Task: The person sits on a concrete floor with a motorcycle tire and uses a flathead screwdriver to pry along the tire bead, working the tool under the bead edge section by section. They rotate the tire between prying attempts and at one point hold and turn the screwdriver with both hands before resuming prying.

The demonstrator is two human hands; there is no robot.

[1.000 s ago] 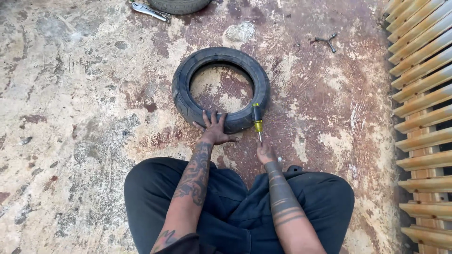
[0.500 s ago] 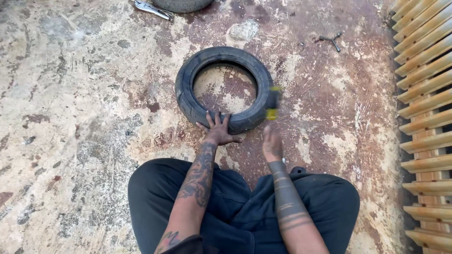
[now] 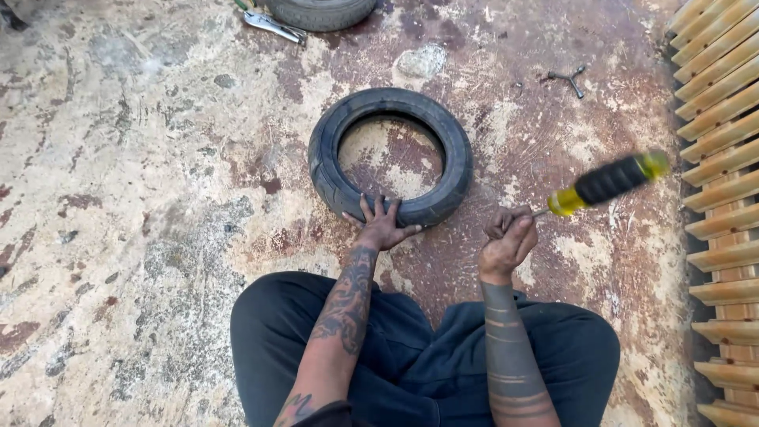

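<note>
The small black tyre (image 3: pixel 390 155) lies flat on the stained concrete floor (image 3: pixel 142 198) before your knees. Keep your left hand (image 3: pixel 381 225) spread firmly on its near wall. Your right hand (image 3: pixel 508 239) grips the yellow-and-black screwdriver (image 3: pixel 609 182) by its shaft; steady it first.

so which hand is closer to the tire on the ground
Left. The left hand presses on the tire at its near edge; the right hand is off to its right, gripping a screwdriver.

Matt black rubber tyre (image 3: pixel 390 156) lies on rough, stained concrete floor (image 3: pixel 142 198); the blurred screwdriver (image 3: pixel 607 183) handle looks plastic.
</note>
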